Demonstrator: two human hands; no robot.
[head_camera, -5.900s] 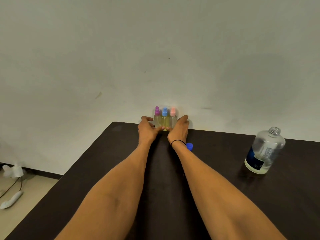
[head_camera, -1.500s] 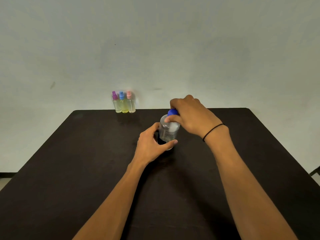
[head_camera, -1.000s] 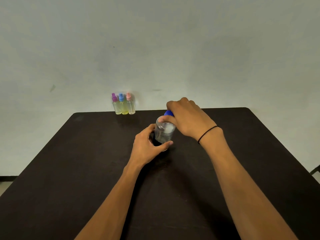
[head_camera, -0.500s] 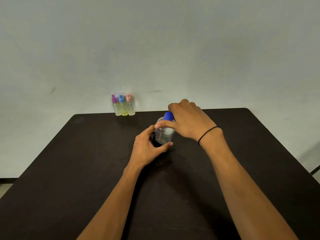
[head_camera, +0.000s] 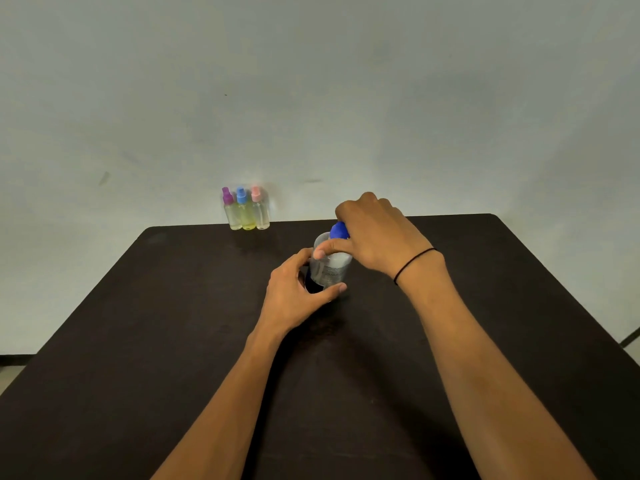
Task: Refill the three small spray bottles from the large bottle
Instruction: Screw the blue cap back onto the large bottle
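The large clear bottle [head_camera: 330, 268] stands upright on the dark table [head_camera: 173, 323], near its middle. My left hand [head_camera: 294, 296] wraps around its lower body. My right hand [head_camera: 377, 233] grips the blue cap [head_camera: 338, 231] on top of the bottle's neck, fingers curled over it. Three small spray bottles stand side by side at the table's far edge against the wall: one with a purple top [head_camera: 229, 209], one with a blue top [head_camera: 244, 210] and one with a pink top [head_camera: 259, 208]. All hold pale liquid.
A plain light wall [head_camera: 346, 98] rises directly behind the table. The table's right edge [head_camera: 568, 289] and left edge run diagonally toward me. A strip of floor shows at the far left.
Both hands stay on the large bottle. My right hand has shifted slightly around the blue cap over the last second; the bottle barely moved. Earlier, both hands were at the three small bottles.
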